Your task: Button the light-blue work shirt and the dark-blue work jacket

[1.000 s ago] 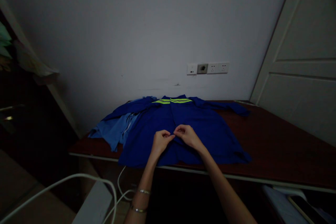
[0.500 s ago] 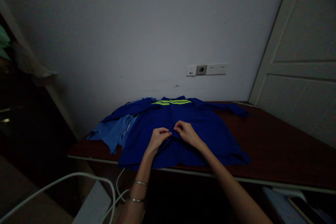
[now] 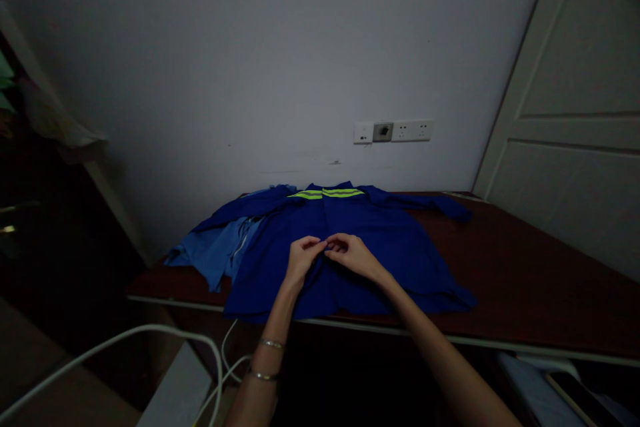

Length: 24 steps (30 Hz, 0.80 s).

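A blue work jacket [image 3: 395, 240] is laid flat, seemingly for easy access, its front [image 3: 325, 217] pinched by left hand [image 3: 303, 257], hold by right hand [image 3: 354, 256] unclear.

Dim light; pale wall [image 3: 280, 67], reddish-brown table [image 3: 530, 280], white panelled door [image 3: 580, 93].

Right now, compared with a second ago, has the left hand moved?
Yes, slightly: judged against the sockets, the left hand has moved up the shirt, toward the wall.
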Motion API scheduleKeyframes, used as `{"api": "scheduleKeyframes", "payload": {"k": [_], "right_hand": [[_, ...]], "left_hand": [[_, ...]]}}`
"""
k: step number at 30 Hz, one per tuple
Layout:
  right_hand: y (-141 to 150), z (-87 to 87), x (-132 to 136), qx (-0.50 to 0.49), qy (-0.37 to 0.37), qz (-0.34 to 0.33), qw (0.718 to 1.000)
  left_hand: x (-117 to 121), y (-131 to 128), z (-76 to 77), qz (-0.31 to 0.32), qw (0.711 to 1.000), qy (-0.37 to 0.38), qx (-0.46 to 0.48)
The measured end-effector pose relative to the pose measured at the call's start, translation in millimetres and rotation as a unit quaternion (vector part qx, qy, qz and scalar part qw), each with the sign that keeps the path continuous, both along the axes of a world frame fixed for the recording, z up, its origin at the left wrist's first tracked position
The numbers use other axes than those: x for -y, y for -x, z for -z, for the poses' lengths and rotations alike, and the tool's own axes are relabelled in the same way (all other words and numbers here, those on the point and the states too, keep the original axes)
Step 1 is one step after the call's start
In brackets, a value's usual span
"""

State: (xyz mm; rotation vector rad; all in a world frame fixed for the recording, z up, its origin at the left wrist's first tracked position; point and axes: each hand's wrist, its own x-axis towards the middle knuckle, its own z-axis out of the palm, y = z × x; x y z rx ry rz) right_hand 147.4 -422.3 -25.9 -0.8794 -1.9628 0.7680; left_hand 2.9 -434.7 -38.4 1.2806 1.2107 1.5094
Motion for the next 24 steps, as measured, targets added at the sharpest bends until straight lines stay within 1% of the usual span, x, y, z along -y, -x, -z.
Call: {"api": "scheduleKeyframes", "payload": {"k": [4,7,9,13,19,24], "right_hand": [[1.5,1.8,-1.6,-0.006,-0.021,0.046,0.999],[0.0,2.4,-5.9,-0.011,0.0,0.067,0.998],[-1.9,4.0,-9.8,-0.021,0.02,0.065,0.997],[-3.6,8.8,-16.0,-0.033,0.035,0.058,0.997],[-2.1,11.5,-17.0,-0.032,0.032,0.062,0.997],[-3.2,10.9,-15.7,-0.043,0.031,0.062,0.997]], "left_hand": [[-1.5,-0.1,0.0,0.003,1.0,-0.012,0.007],[-0.5,3.1,1.1,-0.011,1.0,-0.021,0.002],[0.3,6.2,2.9,-0.02,0.999,-0.016,-0.019],[-0.1,8.7,6.7,-0.001,0.998,0.002,-0.058],[-1.3,4.7,4.3,-0.011,0.998,0.015,-0.053],[-1.5,5.3,4.9,0.006,0.998,0.029,-0.047]]}}
